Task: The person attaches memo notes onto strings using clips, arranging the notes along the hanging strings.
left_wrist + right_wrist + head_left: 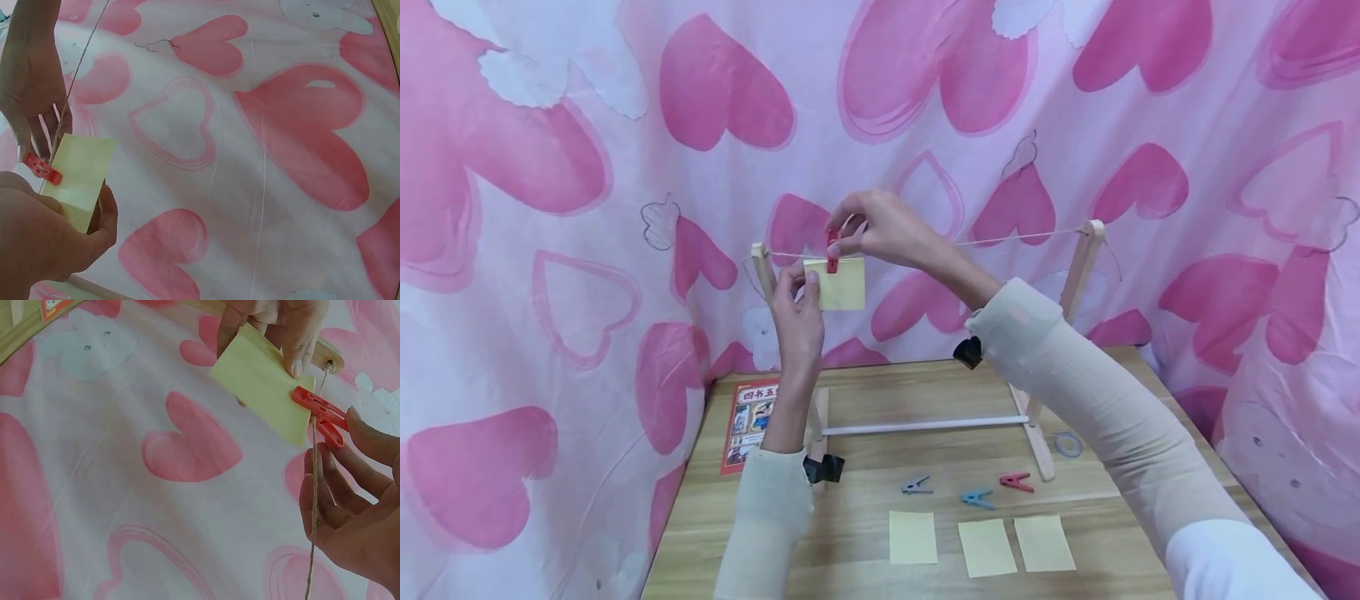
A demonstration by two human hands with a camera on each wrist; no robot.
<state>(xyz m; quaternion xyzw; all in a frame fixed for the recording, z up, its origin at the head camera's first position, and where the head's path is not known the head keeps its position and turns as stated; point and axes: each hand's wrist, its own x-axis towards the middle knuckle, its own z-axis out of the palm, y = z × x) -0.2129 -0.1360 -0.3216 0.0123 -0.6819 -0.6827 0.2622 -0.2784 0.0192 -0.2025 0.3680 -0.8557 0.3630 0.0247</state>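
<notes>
My left hand (799, 321) pinches the left edge of a yellow paper note (844, 287) between thumb and fingers. A red clothespin (315, 409) sits over the note's top edge at the string (314, 500). The thumb and fingers of my right hand (883, 229) are at the clothespin's two handles, pinching it from above. In the left wrist view, the clothespin (42, 167) lies across the note (84, 172) close to the left thumb. Whether its jaws press fully on the string cannot be told.
The string runs between two wooden posts (1081, 267) joined low by a white rod (925, 426). On the table (850, 508) lie a grey clothespin (917, 485), a blue one (978, 498), a red one (1017, 482), three yellow notes (913, 538), a tape roll (1067, 444) and a red booklet (747, 425).
</notes>
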